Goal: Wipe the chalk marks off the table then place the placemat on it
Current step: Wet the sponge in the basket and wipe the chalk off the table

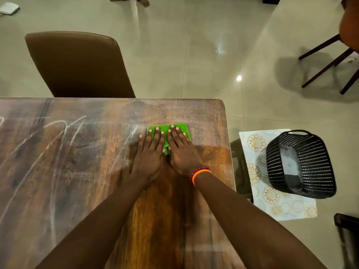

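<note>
A folded green cloth (182,127) lies on the wooden table (81,171) near its far right corner. My left hand (149,156) and my right hand (180,150) press flat on it side by side, fingers straight. White chalk marks (58,133) streak the table's left and middle parts. The strip of wood under my arms looks darker and free of chalk. A pale placemat (272,204) with gold floral rings lies on a low stool to the right of the table.
A black woven basket (300,164) sits on the placemat. A brown chair (77,65) stands at the table's far side. Another chair's dark legs (330,63) are at the upper right. Someone's feet (143,0) show at the top edge.
</note>
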